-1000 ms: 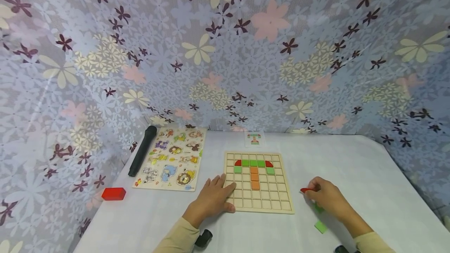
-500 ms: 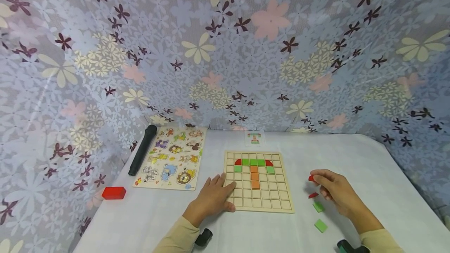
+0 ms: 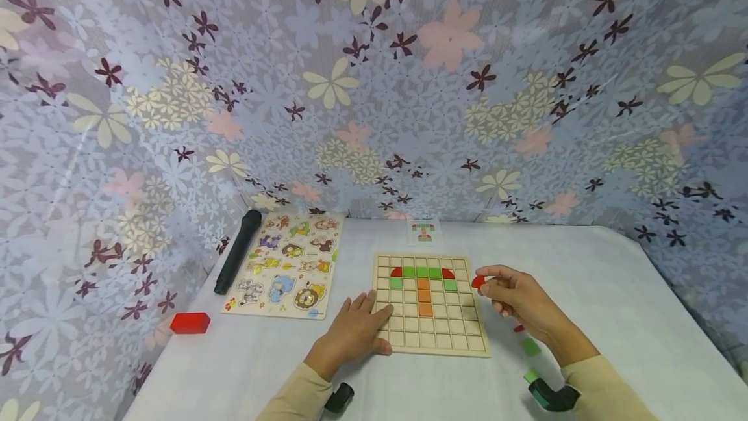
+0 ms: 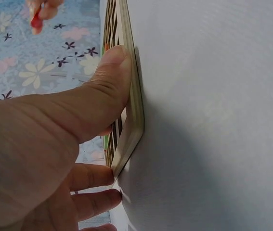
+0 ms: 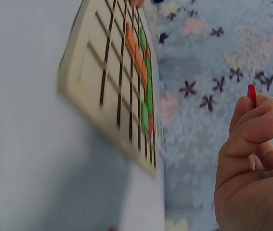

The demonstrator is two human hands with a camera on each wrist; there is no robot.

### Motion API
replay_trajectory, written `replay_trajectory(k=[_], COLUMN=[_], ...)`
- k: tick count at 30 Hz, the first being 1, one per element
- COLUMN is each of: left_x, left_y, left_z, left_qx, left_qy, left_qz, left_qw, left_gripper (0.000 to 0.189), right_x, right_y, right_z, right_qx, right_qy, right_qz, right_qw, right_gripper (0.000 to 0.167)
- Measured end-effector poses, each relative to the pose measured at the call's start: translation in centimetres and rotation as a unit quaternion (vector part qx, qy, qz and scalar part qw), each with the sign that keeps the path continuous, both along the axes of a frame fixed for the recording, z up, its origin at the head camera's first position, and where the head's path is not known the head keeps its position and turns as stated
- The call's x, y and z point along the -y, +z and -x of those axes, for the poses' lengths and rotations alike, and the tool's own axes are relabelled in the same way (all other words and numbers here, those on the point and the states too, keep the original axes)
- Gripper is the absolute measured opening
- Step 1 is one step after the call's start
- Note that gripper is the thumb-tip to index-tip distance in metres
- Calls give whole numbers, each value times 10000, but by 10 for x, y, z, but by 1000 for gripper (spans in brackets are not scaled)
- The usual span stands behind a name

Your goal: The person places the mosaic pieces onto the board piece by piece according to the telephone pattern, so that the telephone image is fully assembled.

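A square wooden grid board (image 3: 435, 336) lies on the table with a T-like pattern of green tiles (image 3: 422, 272), red rounded tiles (image 3: 448, 273) and orange tiles (image 3: 424, 297) in its cells. My left hand (image 3: 352, 330) rests at its left edge, fingers spread, thumb (image 4: 108, 82) on the rim. Just off the board's upper right side, my right hand (image 3: 520, 297) pinches a small red rounded tile (image 3: 478, 281) between thumb and fingertips, held up off the table. In the right wrist view that red tile (image 5: 252, 94) shows edge-on.
Loose green tiles (image 3: 530, 346) and a red one (image 3: 519, 328) lie under and near my right forearm. Behind the board is a pattern card (image 3: 423, 232). At left are an animal puzzle board (image 3: 280, 265), a black tube (image 3: 236, 252) and a red block (image 3: 190, 323).
My right hand has picked up a red rounded tile from the right and carried it left and up toward the board, leaving another red tile behind. The left hand stays in place.
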State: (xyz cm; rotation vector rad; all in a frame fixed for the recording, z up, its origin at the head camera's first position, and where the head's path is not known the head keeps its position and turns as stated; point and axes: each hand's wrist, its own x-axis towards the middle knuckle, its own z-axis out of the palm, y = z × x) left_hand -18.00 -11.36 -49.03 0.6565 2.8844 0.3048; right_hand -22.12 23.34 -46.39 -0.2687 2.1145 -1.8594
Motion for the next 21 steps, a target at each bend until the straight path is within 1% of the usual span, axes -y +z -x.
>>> replay_trajectory(k=[3, 7, 9, 12, 15, 17, 18, 19, 21], left_x=[0, 0, 0, 0, 0, 0, 0, 0, 0], left_y=[0, 0, 0, -1, -2, -2, -3, -3, -3], left_z=[0, 0, 0, 1, 1, 2, 2, 3, 3], left_qx=[-4, 19, 30, 38, 37, 39, 42, 38, 29], left_qy=[-5, 5, 7, 9, 10, 19, 26, 29, 37], left_qz=[-11, -6, 5, 40, 90, 105, 111, 116, 133], left_qw=[10000, 10000, 10000, 10000, 10000, 9999, 9999, 9999, 9999], left_gripper=[81, 81, 81, 81, 81, 81, 81, 82, 82], right_x=[18, 45, 60, 80, 97, 106, 110, 113, 119], right_y=[1, -2, -4, -9, -15, -20, -23, -25, -29], right_z=[6, 14, 17, 20, 21, 21, 22, 22, 21], right_qx=[-97, -28, 54, 171, 205, 90, -25, -221, -636], right_qy=[242, 444, 479, 496, 528, 593, 601, 602, 606], right_qz=[3, -36, -87, -273, -541, -776, -975, -1235, -1784], right_qw=[9997, 9990, 9988, 9983, 9969, 9952, 9934, 9903, 9800], right_gripper=[45, 50, 50, 45, 42, 40, 37, 35, 28])
